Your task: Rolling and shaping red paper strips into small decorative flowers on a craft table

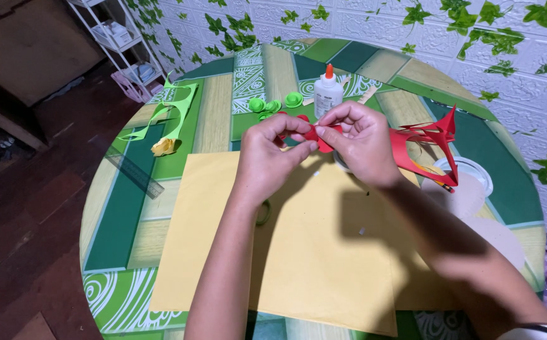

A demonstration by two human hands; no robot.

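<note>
Both my hands meet above the round table, pinching a small piece of red paper (316, 135) between the fingertips. My left hand (272, 151) grips its left end, my right hand (360, 140) its right end. The red piece looks curled, partly hidden by my fingers. Under my forearms lies a large yellow paper sheet (298, 252). A white glue bottle (328, 93) with an orange tip stands just beyond my hands.
Red paper offcuts (434, 143) lie at the right, green offcuts (171, 113) at the left. Small green paper rolls (274, 104) sit near the bottle. A clear ruler (136, 173) and a pale yellow paper flower (165, 147) lie left. A white round lid (474, 173) sits right.
</note>
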